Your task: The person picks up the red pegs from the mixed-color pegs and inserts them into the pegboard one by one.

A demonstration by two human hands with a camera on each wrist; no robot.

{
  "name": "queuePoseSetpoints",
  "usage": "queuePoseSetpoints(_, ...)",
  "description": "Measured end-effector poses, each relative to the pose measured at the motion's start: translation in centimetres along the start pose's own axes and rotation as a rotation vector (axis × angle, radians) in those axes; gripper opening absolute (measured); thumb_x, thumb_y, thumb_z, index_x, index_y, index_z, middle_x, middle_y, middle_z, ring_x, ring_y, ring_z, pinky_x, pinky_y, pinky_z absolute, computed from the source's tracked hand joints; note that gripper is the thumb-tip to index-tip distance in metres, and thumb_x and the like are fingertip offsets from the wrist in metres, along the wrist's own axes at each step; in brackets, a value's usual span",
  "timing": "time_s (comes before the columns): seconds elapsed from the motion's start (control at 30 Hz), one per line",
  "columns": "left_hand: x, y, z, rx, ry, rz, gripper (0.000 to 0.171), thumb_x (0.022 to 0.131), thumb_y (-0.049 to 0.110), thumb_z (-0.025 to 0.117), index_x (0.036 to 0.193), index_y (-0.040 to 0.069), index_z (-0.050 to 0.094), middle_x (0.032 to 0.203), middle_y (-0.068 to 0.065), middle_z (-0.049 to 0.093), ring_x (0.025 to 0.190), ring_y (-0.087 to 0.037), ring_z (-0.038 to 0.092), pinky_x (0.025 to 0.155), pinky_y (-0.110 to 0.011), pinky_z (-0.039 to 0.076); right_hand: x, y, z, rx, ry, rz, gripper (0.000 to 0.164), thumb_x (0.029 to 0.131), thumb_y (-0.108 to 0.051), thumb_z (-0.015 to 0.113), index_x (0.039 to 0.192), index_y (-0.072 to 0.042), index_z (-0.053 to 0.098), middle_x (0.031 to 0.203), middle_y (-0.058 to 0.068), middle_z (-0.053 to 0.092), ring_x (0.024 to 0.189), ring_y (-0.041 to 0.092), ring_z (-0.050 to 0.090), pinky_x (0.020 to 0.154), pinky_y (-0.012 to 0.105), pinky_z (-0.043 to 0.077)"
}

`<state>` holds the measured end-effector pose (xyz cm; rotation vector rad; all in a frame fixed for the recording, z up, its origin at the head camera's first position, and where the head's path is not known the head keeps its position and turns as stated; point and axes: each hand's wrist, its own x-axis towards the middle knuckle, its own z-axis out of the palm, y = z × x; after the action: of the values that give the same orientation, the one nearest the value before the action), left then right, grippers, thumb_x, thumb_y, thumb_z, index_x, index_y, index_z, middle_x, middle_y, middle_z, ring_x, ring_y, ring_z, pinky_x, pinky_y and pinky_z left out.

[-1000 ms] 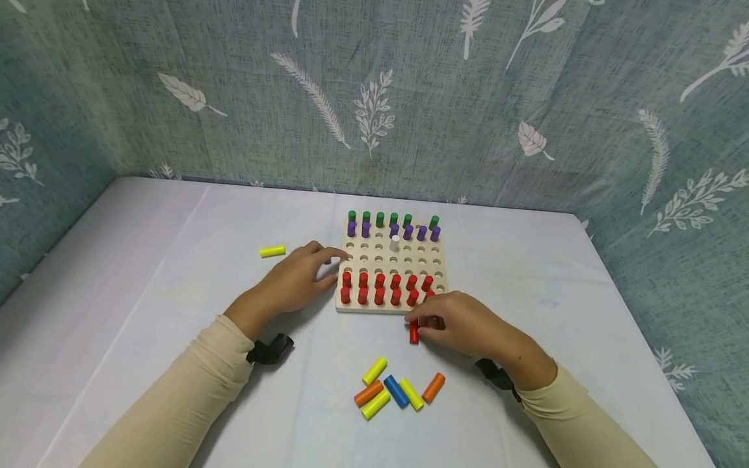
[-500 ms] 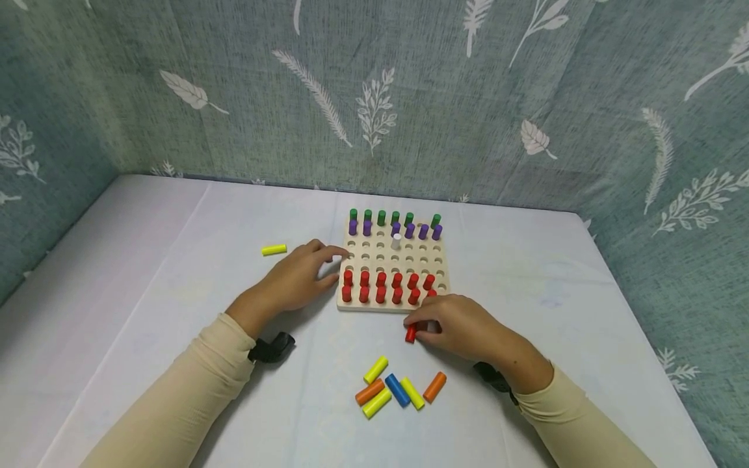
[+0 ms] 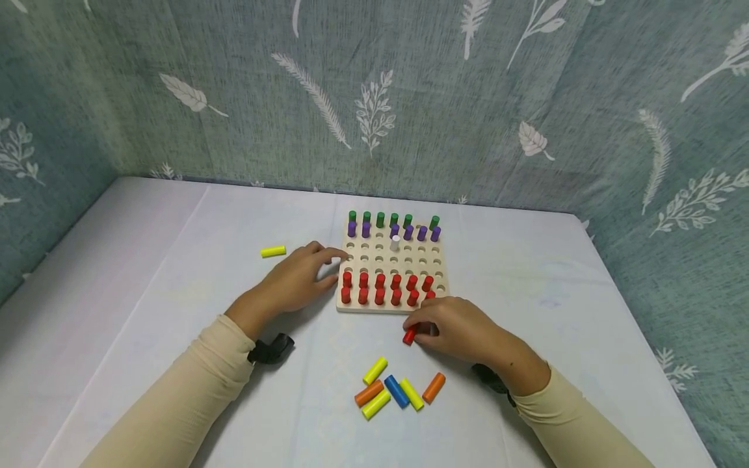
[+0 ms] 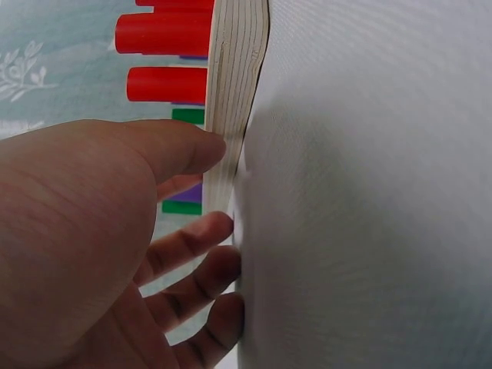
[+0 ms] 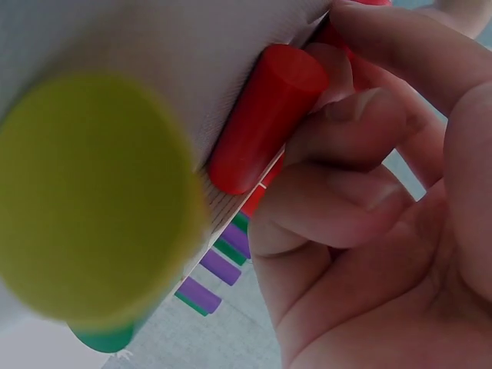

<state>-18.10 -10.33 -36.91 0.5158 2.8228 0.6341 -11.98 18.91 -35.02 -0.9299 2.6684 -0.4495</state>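
Observation:
A square wooden pegboard (image 3: 386, 266) stands mid-table, with rows of green pegs (image 3: 380, 220), purple pegs (image 3: 408, 232) and red pegs (image 3: 380, 296) upright in its holes. One white peg (image 3: 394, 243) stands alone farther in. My left hand (image 3: 297, 276) lies against the board's left edge; in the left wrist view its thumb touches the wooden side. At the front right corner, my right hand (image 3: 453, 328) pinches a loose red peg (image 3: 409, 335) between thumb and finger. That peg (image 5: 269, 115) tilts beside curled fingers in the right wrist view.
Loose yellow pegs (image 3: 375, 370), orange pegs (image 3: 433, 388) and a blue peg (image 3: 396, 391) lie on the white cloth nearer me. Another yellow peg (image 3: 273, 251) lies left of the board. A patterned curtain (image 3: 374, 97) rises behind the table.
The loose red peg has turned from nearly straight to slanted in my right hand, which has shifted slightly left and nearer. My left hand stays at the board's edge.

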Motion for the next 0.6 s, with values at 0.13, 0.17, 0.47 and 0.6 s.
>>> queuePoseSetpoints(0.13, 0.04, 0.02, -0.09, 0.003, -0.002, 0.004, 0.048, 0.095, 0.028, 0.067, 0.142, 0.027, 0.054, 0.126, -0.01, 0.059, 0.115, -0.028, 0.058, 0.095, -0.049, 0.052, -0.05, -0.03, -0.14, -0.004, -0.003, -0.006, 0.017, 0.087, -0.02, 0.078, 0.104, -0.021, 0.078, 0.098, -0.009, 0.074, 0.081, 0.004, 0.058, 0.076, 0.026, 0.052)
queuePoseSetpoints(0.17, 0.07, 0.01, -0.1, 0.005, 0.001, 0.005, 0.048, 0.095, 0.028, 0.067, 0.142, 0.027, 0.054, 0.126, -0.01, 0.059, 0.115, -0.028, 0.058, 0.095, -0.049, 0.053, -0.05, 0.0, -0.11, -0.008, 0.0, -0.003, 0.016, 0.087, -0.021, 0.078, 0.104, -0.022, 0.078, 0.098, -0.01, 0.074, 0.081, 0.004, 0.058, 0.077, 0.027, 0.052)
queuePoseSetpoints(0.47, -0.07, -0.11, -0.18, -0.008, -0.005, 0.01, 0.048, 0.096, 0.028, 0.067, 0.142, 0.027, 0.054, 0.126, -0.01, 0.058, 0.115, -0.028, 0.058, 0.096, -0.049, 0.052, 0.05, -0.07, -0.01, -0.014, -0.019, 0.024, 0.016, 0.087, -0.022, 0.078, 0.103, -0.021, 0.077, 0.095, -0.011, 0.073, 0.081, 0.004, 0.057, 0.079, 0.029, 0.053)
queuePoseSetpoints(0.6, -0.07, -0.03, -0.18, -0.007, -0.004, 0.009, 0.048, 0.096, 0.028, 0.067, 0.142, 0.027, 0.053, 0.126, -0.01, 0.058, 0.116, -0.028, 0.058, 0.096, -0.049, 0.052, -0.02, -0.06, -0.08, -0.008, -0.012, 0.027, 0.015, 0.087, -0.022, 0.078, 0.102, -0.02, 0.077, 0.092, -0.01, 0.073, 0.077, 0.005, 0.055, 0.073, 0.025, 0.051)
